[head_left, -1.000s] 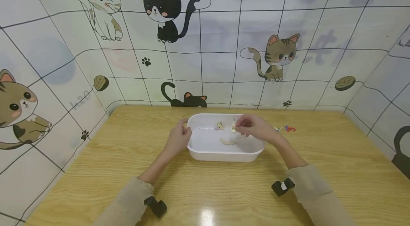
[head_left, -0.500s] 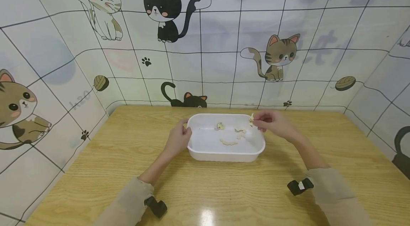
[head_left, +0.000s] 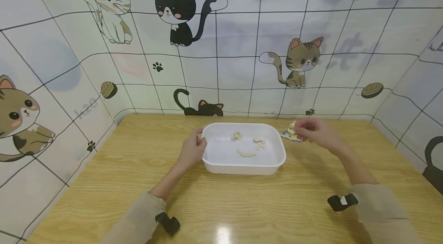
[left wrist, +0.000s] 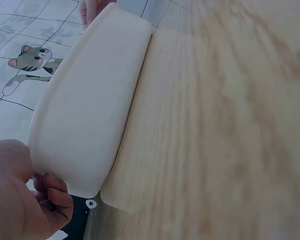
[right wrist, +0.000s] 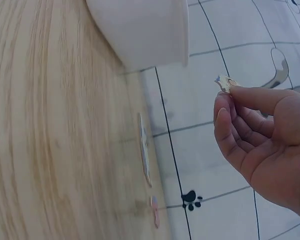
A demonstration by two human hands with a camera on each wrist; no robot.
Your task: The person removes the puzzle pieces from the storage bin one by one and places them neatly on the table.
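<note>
My left hand (head_left: 192, 148) grips the left end of a white plastic tray (head_left: 243, 170), thumb at the rim. In the left wrist view, its curled fingers (left wrist: 60, 200) hold the tray's corner. Right of the tray, my right hand (head_left: 316, 134) pinches a small flat cutout piece (right wrist: 226, 84), pale yellow with a printed pattern, between thumb and fingertips. It is held up above the tabletop. In the head view it overlaps a blue-and-yellow cutout (head_left: 290, 136) lying on the table. A red cutout (right wrist: 155, 212) lies farther right, mostly hidden behind my hand in the head view.
Inside the tray lie a yellowish printed piece (head_left: 237, 136), a curved pale strip (head_left: 246, 154) and small pale pieces (head_left: 259, 146). The wooden table (head_left: 221, 205) ends at a cat-patterned cloth backdrop (head_left: 238, 75) behind and at both sides.
My right hand has lifted the printed piece out of the tray and carried it rightward past the rim, over the cutouts on the table. The left hand and tray stay put.
</note>
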